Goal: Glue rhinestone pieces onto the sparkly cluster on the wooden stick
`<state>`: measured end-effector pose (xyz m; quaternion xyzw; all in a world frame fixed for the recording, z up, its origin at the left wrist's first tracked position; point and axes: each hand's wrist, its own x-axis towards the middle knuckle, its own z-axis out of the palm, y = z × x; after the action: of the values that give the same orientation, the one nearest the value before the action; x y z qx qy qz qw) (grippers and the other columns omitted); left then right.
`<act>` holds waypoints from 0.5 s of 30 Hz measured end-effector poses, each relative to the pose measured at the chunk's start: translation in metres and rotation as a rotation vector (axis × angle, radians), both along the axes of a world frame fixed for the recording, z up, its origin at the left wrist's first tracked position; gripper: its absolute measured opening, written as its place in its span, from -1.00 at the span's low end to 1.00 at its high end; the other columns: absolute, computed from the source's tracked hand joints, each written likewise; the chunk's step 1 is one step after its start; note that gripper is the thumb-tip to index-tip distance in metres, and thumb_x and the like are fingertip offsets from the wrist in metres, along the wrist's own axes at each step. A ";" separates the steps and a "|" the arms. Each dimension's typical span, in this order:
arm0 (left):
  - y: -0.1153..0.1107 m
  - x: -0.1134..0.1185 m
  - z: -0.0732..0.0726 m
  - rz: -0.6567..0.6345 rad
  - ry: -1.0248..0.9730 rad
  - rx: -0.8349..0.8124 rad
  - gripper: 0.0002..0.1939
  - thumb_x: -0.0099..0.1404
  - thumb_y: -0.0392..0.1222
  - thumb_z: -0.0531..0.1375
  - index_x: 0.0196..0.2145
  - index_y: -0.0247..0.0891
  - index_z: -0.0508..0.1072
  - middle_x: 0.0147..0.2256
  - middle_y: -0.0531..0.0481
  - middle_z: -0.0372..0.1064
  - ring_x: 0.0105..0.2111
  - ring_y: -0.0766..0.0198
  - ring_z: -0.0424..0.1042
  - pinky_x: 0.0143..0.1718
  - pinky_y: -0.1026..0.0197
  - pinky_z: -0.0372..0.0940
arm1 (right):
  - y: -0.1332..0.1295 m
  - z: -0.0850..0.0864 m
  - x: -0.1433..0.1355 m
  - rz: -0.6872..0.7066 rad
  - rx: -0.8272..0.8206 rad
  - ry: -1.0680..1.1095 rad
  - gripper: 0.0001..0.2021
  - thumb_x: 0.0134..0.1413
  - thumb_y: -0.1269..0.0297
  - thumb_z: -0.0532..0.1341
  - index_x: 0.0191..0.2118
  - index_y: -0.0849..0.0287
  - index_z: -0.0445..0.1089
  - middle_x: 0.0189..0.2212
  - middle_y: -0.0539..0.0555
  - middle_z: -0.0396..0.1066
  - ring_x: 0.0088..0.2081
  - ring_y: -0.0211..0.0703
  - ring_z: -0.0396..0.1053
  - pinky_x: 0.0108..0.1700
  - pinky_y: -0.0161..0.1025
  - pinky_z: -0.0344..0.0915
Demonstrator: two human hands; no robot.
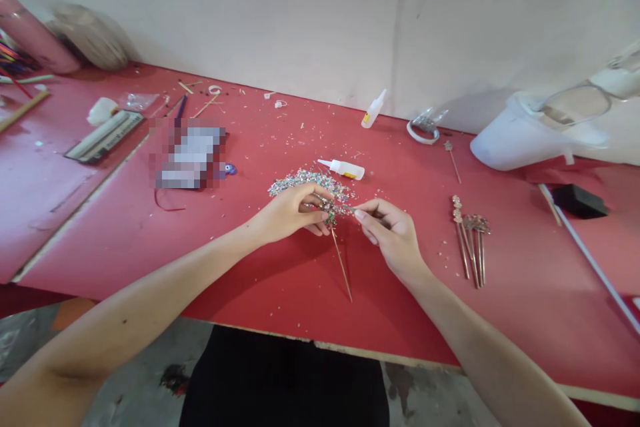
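Note:
My left hand (303,212) is closed on the ornamented top of a thin golden stick (342,265), whose bare end points down toward the table's front edge. To its right, my right hand (387,230) pinches a thin, dark piece that reaches toward the ornament; what it is cannot be made out. Just behind my left hand lies a pile of small multicoloured chips (305,178). A white glue bottle (349,169) rests on its side at the pile's back right.
On the red table (250,280), finished-looking golden sticks (473,247) lie right, near a black block (580,201) and white container (520,133). Another bottle (373,111) lies by the wall. A blurred-out rectangle (193,157) and a long box (105,137) lie left.

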<state>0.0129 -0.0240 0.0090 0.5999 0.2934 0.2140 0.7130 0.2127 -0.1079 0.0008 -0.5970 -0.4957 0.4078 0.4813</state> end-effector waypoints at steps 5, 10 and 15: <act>-0.002 0.000 0.001 -0.009 0.017 -0.012 -0.74 0.25 -0.30 0.22 -0.13 -0.30 0.27 -0.32 0.00 0.37 -0.36 0.23 0.56 -0.25 0.17 0.50 | -0.002 0.003 -0.002 -0.002 0.035 -0.075 -0.84 0.10 0.18 0.24 -0.39 0.16 0.39 -0.64 -0.12 0.18 -0.63 -0.41 0.03 -0.57 -0.35 0.02; -0.004 0.001 0.002 -0.003 0.037 0.012 -0.73 0.23 -0.27 0.24 -0.16 -0.29 0.23 -0.39 0.04 0.38 -0.39 0.22 0.56 -0.30 0.22 0.49 | -0.004 0.003 -0.004 0.003 0.064 -0.152 -0.83 0.11 0.16 0.24 -0.39 0.14 0.39 -0.60 -0.09 0.21 -0.61 -0.37 0.08 -0.57 -0.34 0.04; -0.007 0.002 0.006 -0.006 0.063 0.020 -0.72 0.21 -0.27 0.24 -0.19 -0.27 0.20 -0.44 0.06 0.40 -0.41 0.23 0.56 -0.33 0.25 0.47 | -0.005 -0.002 -0.004 0.012 0.095 -0.198 -0.84 0.13 0.15 0.22 -0.36 0.13 0.39 -0.56 -0.05 0.29 -0.57 -0.33 0.17 -0.54 -0.33 0.09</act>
<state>0.0147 -0.0310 0.0150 0.6142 0.3119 0.1958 0.6979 0.2089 -0.1128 -0.0008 -0.6079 -0.5630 0.3259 0.4552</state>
